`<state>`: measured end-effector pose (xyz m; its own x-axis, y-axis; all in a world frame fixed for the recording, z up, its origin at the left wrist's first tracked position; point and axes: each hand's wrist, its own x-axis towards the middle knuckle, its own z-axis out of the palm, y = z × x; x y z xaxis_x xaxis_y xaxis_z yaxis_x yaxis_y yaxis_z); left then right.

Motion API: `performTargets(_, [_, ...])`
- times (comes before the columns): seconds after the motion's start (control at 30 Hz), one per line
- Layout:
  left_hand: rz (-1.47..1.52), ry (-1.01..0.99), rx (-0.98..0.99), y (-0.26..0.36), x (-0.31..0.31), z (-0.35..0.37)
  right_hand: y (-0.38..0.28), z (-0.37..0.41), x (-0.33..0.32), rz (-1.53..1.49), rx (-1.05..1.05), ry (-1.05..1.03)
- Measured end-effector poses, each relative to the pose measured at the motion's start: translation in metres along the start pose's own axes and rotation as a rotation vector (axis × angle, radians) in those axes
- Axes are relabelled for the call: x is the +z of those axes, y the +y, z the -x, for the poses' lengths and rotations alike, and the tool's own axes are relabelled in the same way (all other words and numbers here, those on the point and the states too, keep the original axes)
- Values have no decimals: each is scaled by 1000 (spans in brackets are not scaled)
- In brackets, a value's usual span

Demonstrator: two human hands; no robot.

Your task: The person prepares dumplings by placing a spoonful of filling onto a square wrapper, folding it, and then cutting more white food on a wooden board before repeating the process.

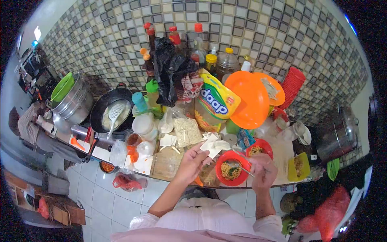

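Note:
My left hand (194, 160) pinches a small white paper packet (211, 147) above the counter's front part. Just right of it sits a red bowl (231, 168) with noodles and some greens, a metal spoon (246, 171) leaning out over its right rim. My right hand (264, 168) is at that rim, its fingers curled near the spoon; whether they grip it is unclear. Behind my right hand stands a second red bowl (265, 147) with noodles. A block of dry noodles (187, 132) and white paper pieces (168, 140) lie left of the packet.
Orange plates (249, 101), a yellow noodle bag (215, 99) and bottles (150, 38) stand at the back. A black wok (111, 109) with a slotted ladle (116, 113) is left. A yellow-green container (298, 167) sits right. Another person (30, 125) is at the far left.

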<state>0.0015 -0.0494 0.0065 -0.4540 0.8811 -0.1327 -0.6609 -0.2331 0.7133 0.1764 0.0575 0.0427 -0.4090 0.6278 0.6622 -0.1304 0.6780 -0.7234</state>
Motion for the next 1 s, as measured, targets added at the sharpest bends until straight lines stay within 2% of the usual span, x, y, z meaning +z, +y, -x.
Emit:
performTargets(0.07, [-6, -21, -24, 6, 0, 7, -17, -11, 4, 214, -288, -148])
performTargets(0.13, [7, -38, 2, 3, -9, 9, -24, -14, 11, 201, -365, -153])
performTargets(0.2, [16, -55, 24, 4, -11, 16, -31, -13, 15, 215, -542, -230])
performTargets(0.27, [-3, 198, -13, 11, -3, 20, -36, -8, 15, 197, -534, -256])
performTargets(0.3, [-2, 203, -7, 10, -10, 21, -37, -5, 15, 184, -512, -286])
performTargets(0.37, [42, -2, 69, 5, -30, 25, -36, 2, 18, 218, -504, -353])
performTargets(0.4, [42, 2, 76, 7, -30, 28, -35, 4, 20, 260, -495, -413])
performTargets(0.47, [17, 92, 53, 10, -32, 35, -37, 6, 21, 207, -515, -380])
performTargets(0.53, [46, 75, 71, 11, -36, 42, -41, 10, 22, 155, -525, -352])
performTargets(0.6, [74, 53, 94, 13, -35, 46, -45, 8, 25, 284, -426, -559])
performTargets(0.63, [50, 134, 88, 14, -32, 49, -44, 5, 31, 269, -592, -481])
performTargets(0.67, [20, 216, 81, 15, -32, 52, -44, 8, 32, 263, -590, -479])
performTargets(0.73, [9, 200, 88, 16, -38, 57, -43, 13, 30, 146, -478, -503])
performTargets(0.87, [24, 179, 100, 18, -39, 66, -42, 17, 34, 161, -598, -453])
performTargets(0.93, [20, 166, 95, 18, -38, 66, -46, 17, 38, -21, -470, -271])
performTargets(0.97, [16, 165, 78, 16, -40, 68, -34, 29, 35, -77, -310, -236])
performTargets(1.0, [13, 167, 72, 15, -41, 72, -27, 37, 33, -78, -304, -233])
